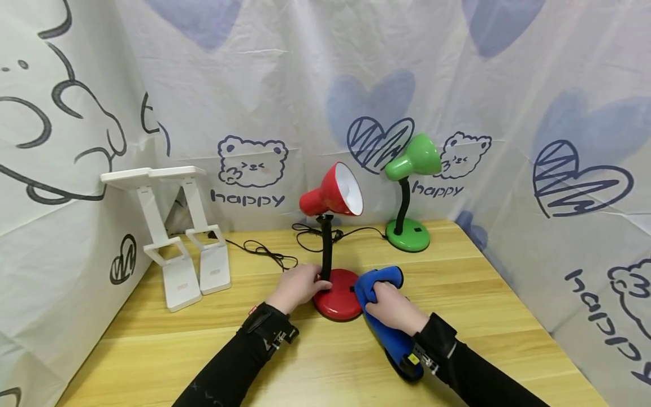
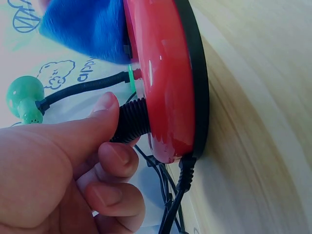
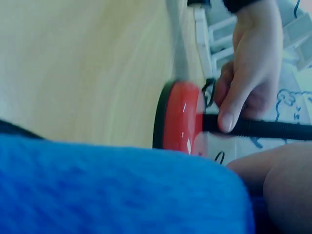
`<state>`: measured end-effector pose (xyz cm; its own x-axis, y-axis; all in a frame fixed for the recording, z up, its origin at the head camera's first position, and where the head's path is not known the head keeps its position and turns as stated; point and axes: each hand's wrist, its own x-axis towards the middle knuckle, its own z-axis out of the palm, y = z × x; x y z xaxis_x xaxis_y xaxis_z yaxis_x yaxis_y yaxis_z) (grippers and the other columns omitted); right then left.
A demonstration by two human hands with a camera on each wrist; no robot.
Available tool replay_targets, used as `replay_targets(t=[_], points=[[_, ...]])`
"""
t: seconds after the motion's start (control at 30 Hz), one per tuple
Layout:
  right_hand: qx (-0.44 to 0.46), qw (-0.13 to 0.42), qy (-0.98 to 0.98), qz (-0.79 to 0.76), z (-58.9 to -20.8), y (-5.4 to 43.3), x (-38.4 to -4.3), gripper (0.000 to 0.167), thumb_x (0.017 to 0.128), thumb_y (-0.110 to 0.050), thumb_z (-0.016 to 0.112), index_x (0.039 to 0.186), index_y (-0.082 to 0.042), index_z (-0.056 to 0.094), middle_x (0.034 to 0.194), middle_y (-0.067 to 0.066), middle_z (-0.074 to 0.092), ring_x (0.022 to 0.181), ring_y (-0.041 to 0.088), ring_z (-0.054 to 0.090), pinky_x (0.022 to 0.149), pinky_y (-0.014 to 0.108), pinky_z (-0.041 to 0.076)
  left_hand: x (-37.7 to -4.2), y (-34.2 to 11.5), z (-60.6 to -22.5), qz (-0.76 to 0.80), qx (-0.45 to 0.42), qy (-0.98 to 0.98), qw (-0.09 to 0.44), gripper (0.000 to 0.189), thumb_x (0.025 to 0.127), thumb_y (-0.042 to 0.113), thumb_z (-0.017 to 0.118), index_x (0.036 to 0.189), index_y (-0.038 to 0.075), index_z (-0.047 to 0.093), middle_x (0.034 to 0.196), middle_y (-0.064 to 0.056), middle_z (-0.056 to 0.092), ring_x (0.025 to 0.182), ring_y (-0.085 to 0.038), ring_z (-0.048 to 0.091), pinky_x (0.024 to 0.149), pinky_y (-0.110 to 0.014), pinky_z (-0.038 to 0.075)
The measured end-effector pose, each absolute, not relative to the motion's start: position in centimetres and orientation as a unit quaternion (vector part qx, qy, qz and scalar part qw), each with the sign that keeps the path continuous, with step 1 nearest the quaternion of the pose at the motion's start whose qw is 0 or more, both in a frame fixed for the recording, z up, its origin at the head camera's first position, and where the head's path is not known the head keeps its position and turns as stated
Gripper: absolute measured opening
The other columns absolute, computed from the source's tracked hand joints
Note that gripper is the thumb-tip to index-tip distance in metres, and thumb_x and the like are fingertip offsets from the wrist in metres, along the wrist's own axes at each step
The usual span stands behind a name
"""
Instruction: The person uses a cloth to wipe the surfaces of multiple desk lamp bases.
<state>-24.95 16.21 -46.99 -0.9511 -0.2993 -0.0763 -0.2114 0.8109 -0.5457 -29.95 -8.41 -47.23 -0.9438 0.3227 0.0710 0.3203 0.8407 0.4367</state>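
Observation:
A red desk lamp [image 1: 339, 308] stands upright on the wooden table, its shade facing right. Low on its black flexible neck [image 2: 134, 122], just above the round base, my left hand [image 1: 300, 287] grips with thumb and fingers. My right hand [image 1: 394, 308] holds a fuzzy blue cloth [image 1: 383, 333] with dark edging, bunched against the right side of the base. One end of the cloth hangs down toward the table's front. In the right wrist view the blue cloth [image 3: 117, 190] fills the lower part and hides most of the right fingers.
A green desk lamp [image 1: 408, 237] stands at the back right. Two white folding lamps [image 1: 181, 282] stand at the left. Black cords [image 1: 269, 254] lie along the back of the table [image 1: 483, 328]. Printed fabric [image 1: 285, 85] hangs behind and at both sides.

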Motion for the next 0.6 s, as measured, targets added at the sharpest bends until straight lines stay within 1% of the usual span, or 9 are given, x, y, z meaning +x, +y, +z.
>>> replay_targets(t=[0.1,0.17,0.23,0.33,0.4,0.47,0.53,0.6], points=[[-0.126,0.095,0.939,-0.305,-46.7,16.2,-23.8,0.031,0.09,-0.014,0.06,0.076,-0.011,0.033,0.072,0.001,0.024,0.058,0.017,0.033,0.056,0.03,0.026,-29.9,-8.5,-47.2,0.227,0.172,0.959,0.003,0.025,0.085,0.047,0.07,0.081,0.024,0.063,0.064,0.006,0.055,0.061,-0.015,0.05,0.055,-0.031,0.036],[-0.119,0.102,0.934,-0.32,-46.8,16.2,-23.4,0.025,0.091,-0.014,0.06,0.081,-0.009,0.038,0.072,0.002,0.027,0.06,0.018,0.036,0.056,0.03,0.028,-30.0,-8.5,-47.2,0.228,0.175,0.958,0.003,0.024,0.085,0.047,0.07,0.082,0.024,0.063,0.064,0.006,0.055,0.06,-0.014,0.05,0.055,-0.031,0.036],[-0.115,0.097,0.931,-0.331,-47.0,16.1,-23.6,0.022,0.092,-0.015,0.058,0.081,-0.008,0.04,0.072,0.002,0.029,0.06,0.018,0.038,0.057,0.03,0.028,-30.0,-8.5,-47.3,0.227,0.177,0.958,0.0,0.024,0.085,0.047,0.07,0.082,0.024,0.064,0.064,0.006,0.055,0.06,-0.014,0.05,0.055,-0.031,0.036],[-0.108,0.08,0.924,-0.357,-47.6,15.9,-24.7,0.023,0.094,-0.014,0.053,0.077,-0.011,0.039,0.068,0.001,0.032,0.056,0.017,0.037,0.055,0.027,0.029,-30.1,-8.6,-47.3,0.225,0.177,0.958,-0.003,0.024,0.085,0.047,0.071,0.082,0.024,0.064,0.064,0.006,0.054,0.06,-0.014,0.05,0.055,-0.03,0.035],[-0.101,0.071,0.92,-0.373,-47.9,15.7,-25.8,0.029,0.095,-0.014,0.051,0.071,-0.013,0.034,0.065,-0.001,0.031,0.053,0.015,0.034,0.053,0.026,0.028,-30.1,-8.5,-47.4,0.224,0.18,0.958,-0.003,0.024,0.085,0.047,0.071,0.082,0.024,0.064,0.064,0.006,0.055,0.061,-0.014,0.05,0.055,-0.031,0.036],[-0.093,0.07,0.916,-0.384,-48.0,15.4,-26.9,0.03,0.096,-0.014,0.05,0.071,-0.014,0.034,0.064,-0.001,0.032,0.052,0.015,0.034,0.052,0.026,0.027,-30.1,-8.5,-47.4,0.223,0.181,0.958,-0.001,0.023,0.085,0.046,0.071,0.083,0.024,0.064,0.065,0.007,0.055,0.062,-0.014,0.051,0.055,-0.031,0.037],[-0.087,0.078,0.916,-0.383,-47.8,14.9,-28.1,0.028,0.097,-0.017,0.048,0.072,-0.012,0.038,0.066,0.001,0.034,0.054,0.017,0.036,0.053,0.028,0.028,-30.1,-8.5,-47.4,0.223,0.182,0.958,0.0,0.023,0.085,0.046,0.071,0.083,0.024,0.064,0.066,0.007,0.056,0.062,-0.014,0.051,0.056,-0.031,0.037],[-0.085,0.085,0.919,-0.376,-47.5,14.2,-29.1,0.023,0.099,-0.021,0.046,0.08,-0.007,0.046,0.071,0.005,0.041,0.062,0.02,0.044,0.059,0.031,0.032,-30.1,-8.6,-47.4,0.222,0.18,0.958,0.001,0.023,0.085,0.047,0.07,0.082,0.025,0.064,0.065,0.007,0.056,0.062,-0.014,0.051,0.055,-0.031,0.038]])
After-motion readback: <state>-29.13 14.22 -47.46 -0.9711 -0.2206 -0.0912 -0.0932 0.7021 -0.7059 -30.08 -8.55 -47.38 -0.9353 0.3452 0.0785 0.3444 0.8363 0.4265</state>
